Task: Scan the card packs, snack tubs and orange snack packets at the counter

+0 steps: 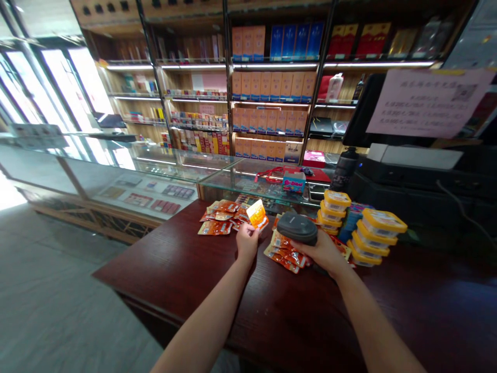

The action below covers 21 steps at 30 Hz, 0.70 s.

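An orange snack packet (257, 214) is pinched in my left hand (247, 240), tilted up above the dark wooden counter (186, 269). My right hand (324, 250) grips a black barcode scanner (297, 227), whose head points left toward the packet. Beneath the scanner lies a heap of red-orange snack packets (284, 255), partly covered by it and by my hand. Another loose pile of similar packets (217, 227) lies to the left of my left hand. The scanner's handle is mostly hidden behind my fingers.
Yellow-lidded plastic tubs (378, 238) stand stacked at the right, with a second stack (334, 207) behind. A monitor with a pink paper sign (425, 101) rises at the right. Glass display cases (174, 166) border the counter's far side, before shelves of boxed goods (272, 85).
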Tool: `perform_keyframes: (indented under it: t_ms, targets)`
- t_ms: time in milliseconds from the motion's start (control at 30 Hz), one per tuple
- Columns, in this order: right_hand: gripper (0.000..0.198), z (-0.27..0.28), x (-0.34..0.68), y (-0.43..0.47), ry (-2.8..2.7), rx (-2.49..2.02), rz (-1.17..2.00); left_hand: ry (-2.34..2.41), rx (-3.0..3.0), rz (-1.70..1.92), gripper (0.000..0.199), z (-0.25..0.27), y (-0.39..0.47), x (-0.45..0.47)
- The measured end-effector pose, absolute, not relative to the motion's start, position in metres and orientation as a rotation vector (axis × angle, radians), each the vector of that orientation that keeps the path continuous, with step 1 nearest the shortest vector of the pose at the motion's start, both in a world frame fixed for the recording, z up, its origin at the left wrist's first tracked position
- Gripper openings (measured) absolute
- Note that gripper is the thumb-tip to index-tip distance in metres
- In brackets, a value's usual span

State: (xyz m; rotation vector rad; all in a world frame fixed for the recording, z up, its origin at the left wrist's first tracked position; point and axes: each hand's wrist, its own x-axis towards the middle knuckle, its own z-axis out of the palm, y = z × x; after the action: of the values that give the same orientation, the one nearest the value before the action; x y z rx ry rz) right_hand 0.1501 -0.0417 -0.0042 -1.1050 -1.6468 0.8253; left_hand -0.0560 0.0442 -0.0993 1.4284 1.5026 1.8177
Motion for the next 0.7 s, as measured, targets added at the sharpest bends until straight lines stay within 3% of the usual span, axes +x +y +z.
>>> perform_keyframes:
  t_ms: [700]
  targets:
    - [0.038,-0.009,0.146,-0.04,-1.752,-1.121,0.666,1.498,1.474,1.778,0.015,-0.087,0.033,-0.051]
